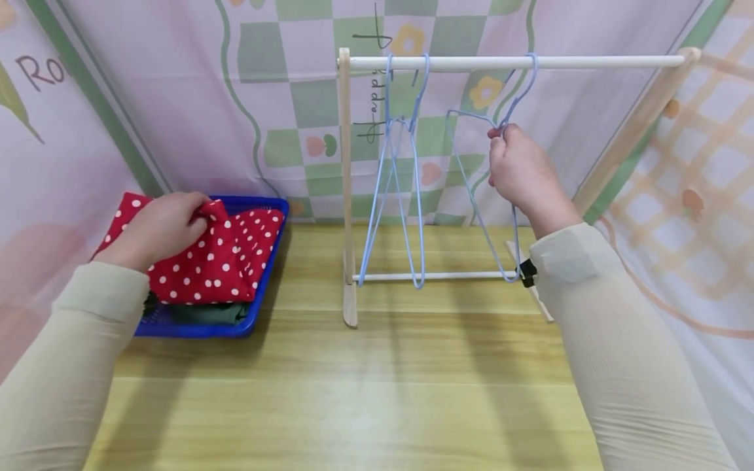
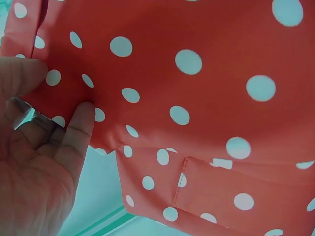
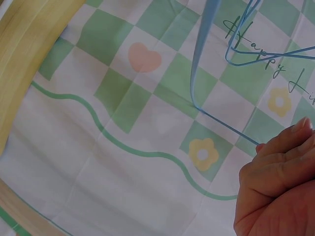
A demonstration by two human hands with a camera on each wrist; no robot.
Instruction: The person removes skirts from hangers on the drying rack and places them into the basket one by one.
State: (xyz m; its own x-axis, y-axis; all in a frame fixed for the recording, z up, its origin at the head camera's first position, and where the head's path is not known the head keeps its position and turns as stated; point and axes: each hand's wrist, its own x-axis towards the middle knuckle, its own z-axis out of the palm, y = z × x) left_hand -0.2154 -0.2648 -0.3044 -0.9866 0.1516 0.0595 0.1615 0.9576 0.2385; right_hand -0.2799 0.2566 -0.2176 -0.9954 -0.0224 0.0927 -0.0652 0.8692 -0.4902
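My left hand (image 1: pixel 167 226) pinches the edge of a red cloth with white polka dots (image 1: pixel 200 268), which lies in a blue basket (image 1: pixel 253 320) on the left. Close up in the left wrist view, the thumb and fingers of the left hand (image 2: pixel 44 137) take the cloth's edge between them. On the right, my right hand (image 1: pixel 524 167) grips a light blue hanger (image 1: pixel 471 190) just below its hook, and the hook is over the rack's white rod (image 1: pixel 601 62). In the right wrist view the hanger (image 3: pixel 226 124) runs into the right hand (image 3: pixel 280 191).
Two more blue hangers (image 1: pixel 419 209) hang near the rack's left wooden post (image 1: pixel 345 163). A dark green cloth (image 1: pixel 212 314) lies under the red one in the basket. The rack stands on a wood-grain table (image 1: pixel 353 392), before a patterned curtain (image 1: pixel 294 98).
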